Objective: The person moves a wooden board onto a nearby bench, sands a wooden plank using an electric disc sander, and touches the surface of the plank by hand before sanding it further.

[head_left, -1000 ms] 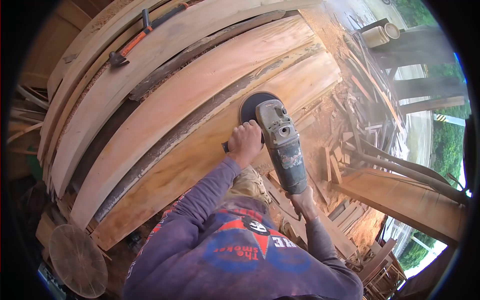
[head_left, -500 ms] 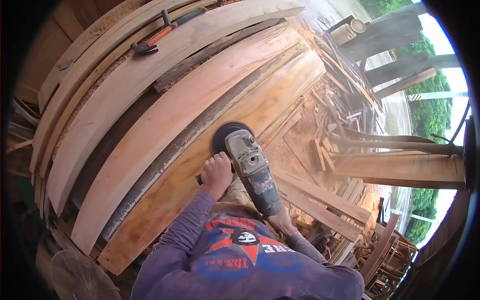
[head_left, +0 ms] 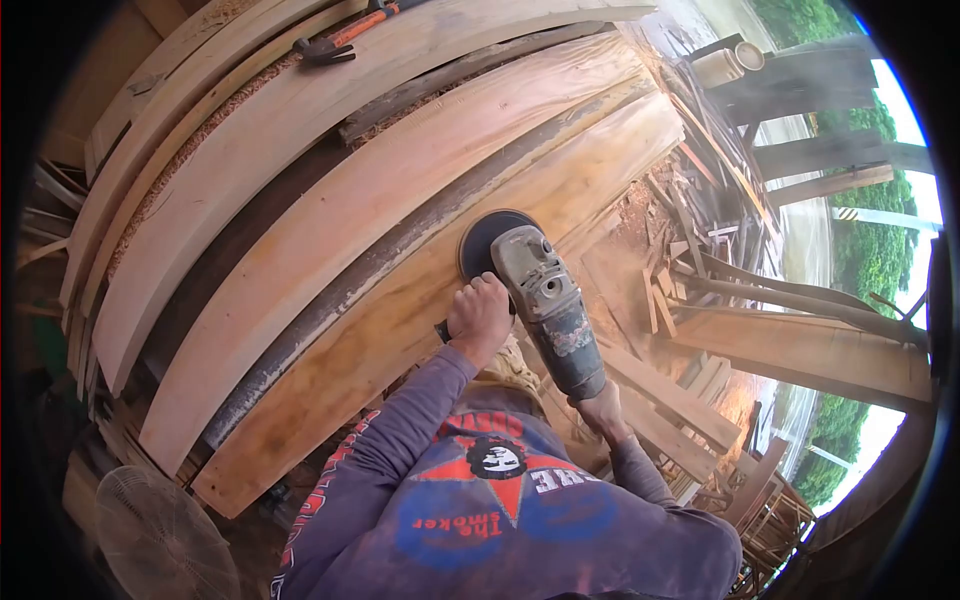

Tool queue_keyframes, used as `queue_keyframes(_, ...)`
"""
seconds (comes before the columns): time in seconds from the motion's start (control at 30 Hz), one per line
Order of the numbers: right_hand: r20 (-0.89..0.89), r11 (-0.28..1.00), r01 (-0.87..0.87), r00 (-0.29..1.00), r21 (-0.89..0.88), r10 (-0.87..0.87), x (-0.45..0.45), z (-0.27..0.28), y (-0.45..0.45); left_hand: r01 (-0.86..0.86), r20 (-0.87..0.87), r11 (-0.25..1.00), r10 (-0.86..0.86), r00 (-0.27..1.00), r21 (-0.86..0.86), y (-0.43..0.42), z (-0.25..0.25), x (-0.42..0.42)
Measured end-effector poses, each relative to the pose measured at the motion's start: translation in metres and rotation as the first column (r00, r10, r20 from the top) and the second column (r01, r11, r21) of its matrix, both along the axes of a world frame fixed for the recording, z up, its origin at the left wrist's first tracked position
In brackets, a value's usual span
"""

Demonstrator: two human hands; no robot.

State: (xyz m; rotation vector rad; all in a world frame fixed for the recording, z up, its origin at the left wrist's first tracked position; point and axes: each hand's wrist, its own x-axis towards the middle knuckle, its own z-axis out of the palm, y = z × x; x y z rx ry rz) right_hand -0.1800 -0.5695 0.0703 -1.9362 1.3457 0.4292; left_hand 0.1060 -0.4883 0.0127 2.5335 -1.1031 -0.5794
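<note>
A worn grey-green angle grinder (head_left: 560, 325) with a round dark sanding disc (head_left: 478, 248) rests on a long yellowish plank (head_left: 370, 345). The disc lies on the plank's face, right of its middle. My left hand (head_left: 480, 315) is wrapped round the side handle near the grinder's head; the handle's black end shows beside the fist. Farther back, my right hand (head_left: 602, 410) closes round the rear of the tool's body, its fingers partly hidden beneath it. Alongside the plank lies a dark, rough-edged strip (head_left: 330, 300), then a paler plank (head_left: 290, 275).
More curved planks (head_left: 210, 200) lie farther off, with shavings between them and an orange-handled hammer (head_left: 345, 38) on top. Timber offcuts (head_left: 670, 400) and sawdust cover the right side. A round fan (head_left: 165, 535) stands at lower left. A broad board (head_left: 800, 350) juts in from the right.
The grinder and both hands have moved along the plank, toward its far right end. The view has also shifted slightly. Both hands keep their hold.
</note>
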Motion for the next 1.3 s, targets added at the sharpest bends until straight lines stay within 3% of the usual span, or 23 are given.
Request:
queue_keyframes(0.23, -0.078, 0.969, 0.246, 0.966, -0.024, -0.248, -0.002, 0.016, -0.093, 0.017, 0.067, 0.996, -0.012, 0.998, -0.084, -0.119, -0.006, -0.015)
queue_keyframes(0.27, 0.049, 0.981, 0.184, 0.982, -0.052, -0.182, -0.004, 0.014, -0.103, 0.010, 0.078, 0.996, -0.003, 0.997, -0.091, -0.131, -0.008, -0.017)
queue_keyframes(0.37, -0.064, 0.985, 0.173, 0.983, -0.004, -0.173, -0.006, 0.017, -0.147, 0.033, 0.062, 0.995, -0.027, 0.998, -0.094, -0.168, -0.006, -0.021)
queue_keyframes(0.6, 0.064, 0.977, 0.193, 0.980, -0.087, -0.188, -0.041, 0.011, -0.238, 0.056, 0.003, 0.995, -0.056, 0.998, -0.079, -0.272, 0.000, -0.044)
queue_keyframes(0.7, 0.062, 0.969, 0.241, 0.969, -0.061, -0.237, -0.059, 0.005, -0.276, 0.098, -0.149, 0.995, -0.103, 0.984, -0.035, -0.309, 0.003, -0.049)
queue_keyframes(0.87, -0.001, 0.976, 0.214, 0.977, -0.039, -0.214, -0.057, 0.006, -0.329, 0.099, -0.065, 0.991, -0.105, 0.992, -0.085, -0.361, 0.006, -0.048)
queue_keyframes(0.97, -0.132, 0.977, 0.209, 0.968, -0.047, -0.213, -0.051, -0.002, -0.355, 0.107, -0.038, 0.991, -0.111, 0.993, -0.080, -0.396, 0.006, -0.039)
queue_keyframes(1.1, 0.017, 0.978, 0.186, 0.983, -0.090, -0.185, -0.041, -0.019, -0.378, 0.102, 0.069, 0.986, -0.094, 0.993, -0.131, -0.441, 0.002, -0.017)
queue_keyframes(1.17, -0.031, 0.955, 0.297, 0.954, -0.020, -0.297, 0.000, -0.002, -0.374, 0.127, 0.108, 0.978, -0.109, 0.988, -0.169, -0.455, -0.004, -0.004)
queue_keyframes(1.3, 0.040, 0.949, 0.315, 0.948, -0.013, -0.315, 0.002, -0.016, -0.352, 0.186, 0.169, 0.965, -0.155, 0.973, -0.183, -0.432, 0.000, 0.012)
